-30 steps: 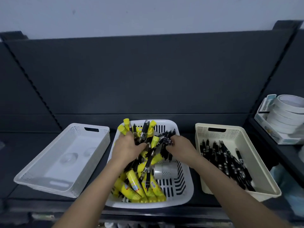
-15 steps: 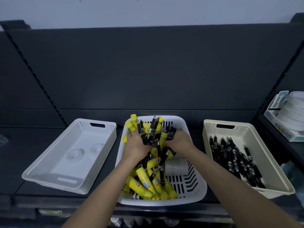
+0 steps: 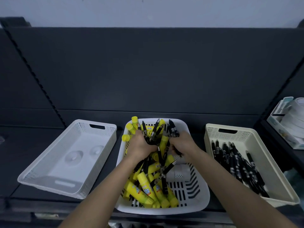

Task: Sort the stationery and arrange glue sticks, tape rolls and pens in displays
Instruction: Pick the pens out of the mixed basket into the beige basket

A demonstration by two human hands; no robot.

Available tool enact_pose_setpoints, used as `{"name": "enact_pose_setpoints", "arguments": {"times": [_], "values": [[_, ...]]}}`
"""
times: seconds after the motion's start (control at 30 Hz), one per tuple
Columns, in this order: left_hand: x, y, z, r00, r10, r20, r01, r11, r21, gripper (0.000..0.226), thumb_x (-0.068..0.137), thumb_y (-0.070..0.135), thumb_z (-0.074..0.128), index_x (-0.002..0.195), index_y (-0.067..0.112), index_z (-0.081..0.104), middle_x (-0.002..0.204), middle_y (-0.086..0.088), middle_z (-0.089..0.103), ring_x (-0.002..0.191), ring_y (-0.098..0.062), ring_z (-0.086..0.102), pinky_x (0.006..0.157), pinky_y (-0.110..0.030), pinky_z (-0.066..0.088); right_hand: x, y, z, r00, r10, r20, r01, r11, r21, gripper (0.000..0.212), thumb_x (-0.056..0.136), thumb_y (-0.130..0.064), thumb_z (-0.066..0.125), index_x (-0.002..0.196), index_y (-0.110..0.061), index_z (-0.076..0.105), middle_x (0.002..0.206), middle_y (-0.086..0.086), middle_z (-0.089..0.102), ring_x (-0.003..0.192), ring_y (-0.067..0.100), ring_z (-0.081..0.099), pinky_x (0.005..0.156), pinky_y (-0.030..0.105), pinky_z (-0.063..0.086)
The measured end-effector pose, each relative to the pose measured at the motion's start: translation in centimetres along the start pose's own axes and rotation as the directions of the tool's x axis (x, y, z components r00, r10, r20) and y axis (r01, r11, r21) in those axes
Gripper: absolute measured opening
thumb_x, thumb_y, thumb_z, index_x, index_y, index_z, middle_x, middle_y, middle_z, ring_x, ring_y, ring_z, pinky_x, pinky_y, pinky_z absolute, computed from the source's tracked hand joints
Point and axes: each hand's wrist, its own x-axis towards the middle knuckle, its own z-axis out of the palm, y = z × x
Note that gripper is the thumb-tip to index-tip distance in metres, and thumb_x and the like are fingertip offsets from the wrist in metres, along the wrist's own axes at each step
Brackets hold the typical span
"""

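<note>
A white slotted basket (image 3: 195,201) in the middle of the shelf holds mixed yellow glue sticks (image 3: 144,188), black pens (image 3: 155,129) and a pale tape roll (image 3: 178,175). My left hand (image 3: 139,145) grips a bunch of glue sticks and pens at the basket's far left. Close beside it, my right hand (image 3: 182,143) grips a bundle of black pens. Both hands are inside the basket. On the right, a cream tray (image 3: 228,129) holds several black pens (image 3: 238,165). The white tray (image 3: 92,127) on the left has nothing in it.
A small display box with stacked white tape rolls (image 3: 294,119) stands on the side shelf at the far right. The dark shelf back panel (image 3: 151,69) rises behind the trays. The shelf's front edge (image 3: 49,209) runs just below them.
Both hands have closed in toward each other in the basket and gathered pens and glue sticks. The camera view has shifted slightly closer and lower.
</note>
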Motion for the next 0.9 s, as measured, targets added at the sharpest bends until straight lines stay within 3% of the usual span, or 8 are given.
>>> {"name": "enact_pose_setpoints", "arguments": {"times": [0.1, 0.2, 0.3, 0.47, 0.6, 0.7, 0.8, 0.9], "values": [[0.4, 0.1, 0.3, 0.999, 0.005, 0.050, -0.004, 1.000, -0.030, 0.065, 0.069, 0.021, 0.083, 0.115, 0.012, 0.038, 0.101, -0.004, 0.058, 0.078, -0.011, 0.055, 0.054, -0.023, 0.044, -0.3, -0.5, -0.6, 0.999, -0.040, -0.019, 0.041, 0.998, 0.041, 0.025, 0.083, 0.006, 0.045, 0.063, -0.009, 0.045, 0.052, 0.007, 0.045, 0.037, 0.012, 0.041, 0.039, 0.020, 0.034], [0.4, 0.6, 0.8, 0.996, 0.041, 0.084, -0.036, 0.997, -0.065, 0.096, 0.071, 0.013, 0.080, 0.143, 0.011, 0.017, 0.110, -0.004, 0.054, 0.093, -0.019, 0.057, 0.067, -0.029, 0.049, -0.3, -0.6, -0.7, 0.998, -0.066, -0.018, 0.068, 0.992, 0.102, 0.021, 0.085, 0.005, 0.045, 0.071, -0.010, 0.047, 0.058, 0.008, 0.047, 0.045, 0.014, 0.045, 0.046, 0.026, 0.038], [0.7, 1.3, 1.1, 0.997, 0.040, 0.074, -0.037, 0.999, -0.037, 0.102, 0.072, 0.009, 0.079, 0.146, 0.007, 0.009, 0.100, -0.001, 0.051, 0.089, -0.020, 0.053, 0.069, -0.033, 0.049, -0.5, -0.2, -1.0, 0.996, -0.087, -0.023, 0.089, 0.991, 0.101, 0.018, 0.084, 0.005, 0.046, 0.074, -0.010, 0.048, 0.058, 0.007, 0.049, 0.047, 0.015, 0.045, 0.047, 0.028, 0.037], [1.1, 1.1, 0.8, 0.993, -0.037, -0.110, 0.015, 0.979, -0.201, 0.075, 0.079, 0.007, 0.070, 0.141, 0.007, 0.028, 0.088, 0.001, 0.054, 0.076, -0.018, 0.055, 0.061, -0.029, 0.045, -0.9, 0.6, -2.3, 0.992, -0.106, -0.062, 0.111, 0.991, 0.081, 0.020, 0.084, 0.004, 0.050, 0.071, -0.011, 0.045, 0.058, 0.004, 0.047, 0.047, 0.014, 0.043, 0.045, 0.025, 0.036], [0.4, 0.8, 0.8, 0.971, 0.136, -0.199, -0.170, 0.971, -0.169, 0.036, 0.093, 0.012, 0.056, 0.126, 0.010, 0.042, 0.088, -0.002, 0.060, 0.074, -0.018, 0.059, 0.059, -0.025, 0.044, -1.0, 1.0, -2.8, 0.991, -0.093, -0.098, 0.103, 0.990, 0.097, 0.019, 0.085, 0.003, 0.050, 0.073, -0.011, 0.047, 0.061, 0.005, 0.048, 0.050, 0.015, 0.045, 0.046, 0.026, 0.037], [-0.2, 1.2, 0.3, 0.917, 0.215, -0.336, -0.282, 0.945, -0.165, 0.013, 0.097, 0.017, 0.051, 0.106, 0.013, 0.044, 0.072, 0.001, 0.055, 0.060, -0.015, 0.051, 0.049, -0.025, 0.037, -1.1, 1.1, -2.7, 0.990, -0.102, -0.098, 0.113, 0.988, 0.109, 0.016, 0.085, 0.002, 0.050, 0.076, -0.011, 0.048, 0.062, 0.005, 0.047, 0.052, 0.016, 0.045, 0.048, 0.028, 0.037], [-0.5, 2.9, -0.8, 0.849, 0.287, -0.445, -0.392, 0.905, -0.166, 0.011, 0.097, 0.019, 0.051, 0.098, 0.013, 0.042, 0.064, 0.003, 0.048, 0.053, -0.013, 0.044, 0.046, -0.023, 0.034, -1.5, 1.1, -2.9, 0.986, -0.134, -0.096, 0.146, 0.981, 0.125, 0.014, 0.085, 0.002, 0.049, 0.078, -0.009, 0.047, 0.064, 0.006, 0.045, 0.053, 0.016, 0.044, 0.048, 0.028, 0.036], [-0.6, 5.3, -1.8, 0.830, 0.382, -0.406, -0.468, 0.873, -0.137, 0.015, 0.097, 0.022, 0.052, 0.104, 0.017, 0.039, 0.064, 0.002, 0.048, 0.052, -0.012, 0.043, 0.045, -0.019, 0.034, -1.8, 0.8, -3.5, 0.982, -0.153, -0.115, 0.169, 0.975, 0.142, 0.011, 0.085, 0.002, 0.049, 0.080, -0.007, 0.048, 0.063, 0.007, 0.047, 0.047, 0.013, 0.044, 0.044, 0.025, 0.037]]}}
